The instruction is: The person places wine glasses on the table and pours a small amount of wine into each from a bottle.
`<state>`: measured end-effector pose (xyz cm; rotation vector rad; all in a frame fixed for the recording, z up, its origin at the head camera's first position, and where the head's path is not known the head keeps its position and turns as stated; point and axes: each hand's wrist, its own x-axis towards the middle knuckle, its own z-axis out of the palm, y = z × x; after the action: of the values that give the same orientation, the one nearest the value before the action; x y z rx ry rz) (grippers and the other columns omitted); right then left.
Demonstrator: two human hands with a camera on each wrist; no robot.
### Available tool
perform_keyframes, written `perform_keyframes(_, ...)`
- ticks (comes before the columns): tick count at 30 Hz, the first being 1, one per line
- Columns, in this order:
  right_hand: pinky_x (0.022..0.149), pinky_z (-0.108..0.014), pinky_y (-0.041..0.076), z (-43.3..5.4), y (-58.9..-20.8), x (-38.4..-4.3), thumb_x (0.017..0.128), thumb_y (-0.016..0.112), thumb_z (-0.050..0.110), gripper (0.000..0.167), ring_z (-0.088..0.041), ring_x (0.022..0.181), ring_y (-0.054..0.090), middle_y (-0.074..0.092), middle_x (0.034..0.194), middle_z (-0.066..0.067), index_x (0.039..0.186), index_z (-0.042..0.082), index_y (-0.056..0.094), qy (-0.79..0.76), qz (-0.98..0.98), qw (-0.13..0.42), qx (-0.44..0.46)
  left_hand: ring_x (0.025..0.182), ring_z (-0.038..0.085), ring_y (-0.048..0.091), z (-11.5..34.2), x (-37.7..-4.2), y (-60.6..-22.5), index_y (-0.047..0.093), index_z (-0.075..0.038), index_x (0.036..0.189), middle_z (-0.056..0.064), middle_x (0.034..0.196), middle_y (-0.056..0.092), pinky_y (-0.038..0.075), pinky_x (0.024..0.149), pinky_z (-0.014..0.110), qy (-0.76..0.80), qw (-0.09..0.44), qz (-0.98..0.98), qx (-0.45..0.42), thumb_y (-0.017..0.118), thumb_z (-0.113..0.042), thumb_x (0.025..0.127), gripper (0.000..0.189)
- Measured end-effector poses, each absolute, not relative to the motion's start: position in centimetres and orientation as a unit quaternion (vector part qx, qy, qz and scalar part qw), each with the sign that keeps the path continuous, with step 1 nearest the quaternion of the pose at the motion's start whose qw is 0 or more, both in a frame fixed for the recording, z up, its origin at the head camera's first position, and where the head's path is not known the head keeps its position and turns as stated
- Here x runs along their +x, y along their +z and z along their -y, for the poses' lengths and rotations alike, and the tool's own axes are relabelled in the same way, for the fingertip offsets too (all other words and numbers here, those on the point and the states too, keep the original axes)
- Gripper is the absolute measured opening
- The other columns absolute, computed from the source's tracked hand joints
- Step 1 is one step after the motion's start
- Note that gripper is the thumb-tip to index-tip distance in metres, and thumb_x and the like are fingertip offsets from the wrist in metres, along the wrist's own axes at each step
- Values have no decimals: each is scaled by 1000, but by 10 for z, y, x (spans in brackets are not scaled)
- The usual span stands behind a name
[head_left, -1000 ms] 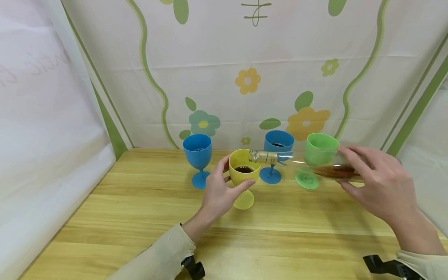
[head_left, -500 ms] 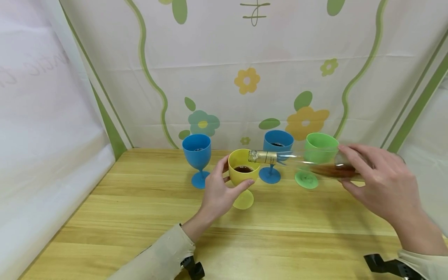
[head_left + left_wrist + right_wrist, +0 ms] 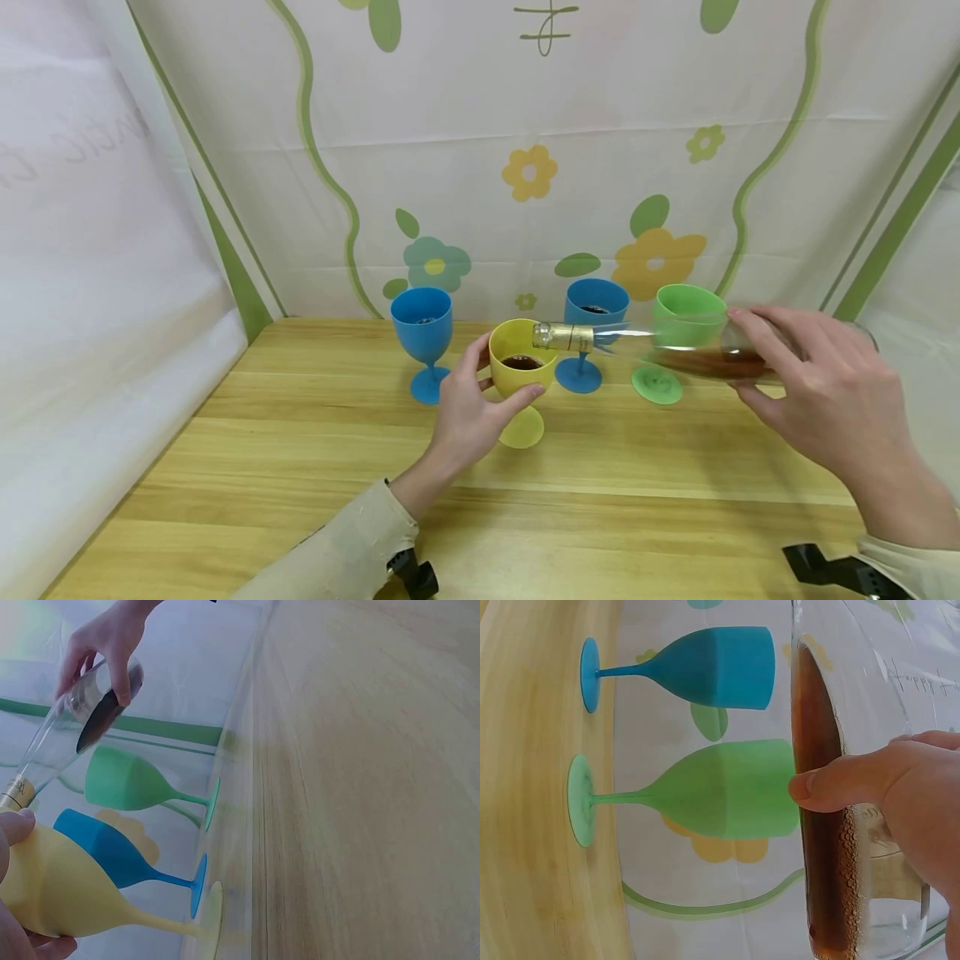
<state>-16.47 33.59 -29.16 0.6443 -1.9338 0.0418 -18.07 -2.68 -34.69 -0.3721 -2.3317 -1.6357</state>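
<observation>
My left hand [image 3: 474, 404] grips the bowl of a yellow goblet [image 3: 517, 383], which stands upright on the table with dark liquid inside. In my right hand [image 3: 832, 387] is a clear glass bottle [image 3: 637, 337], held nearly level around its body, its gold-labelled neck over the yellow rim. Brown liquid [image 3: 821, 877] lies along the bottle's lower side in the right wrist view. No stream from the mouth can be made out. Behind the bottle stand a green goblet [image 3: 686, 321] and a blue goblet [image 3: 596, 304] holding dark liquid.
Left of the yellow goblet stands another blue goblet [image 3: 422, 325] with some liquid in it. The wooden table [image 3: 300, 467] ends at the back against a flower-printed cloth [image 3: 450, 192]. White cloth walls [image 3: 97, 250] flank both sides.
My right hand has shifted very slightly to the right, and the brown liquid in the bottle has levelled a little. The left hand and the goblets stay in place.
</observation>
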Motion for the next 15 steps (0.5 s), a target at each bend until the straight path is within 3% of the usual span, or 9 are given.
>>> perform_keyframes(15, 79, -66, 51, -335, -287, -163, 96, 44, 40, 55, -50, 93, 64, 73, 118, -20, 134, 12, 71, -5, 800, 538, 265, 132, 26, 63, 28, -179, -347, 49, -14, 154, 4, 144, 64, 60, 104, 47, -566, 135, 803, -130, 92, -31, 85, 82)
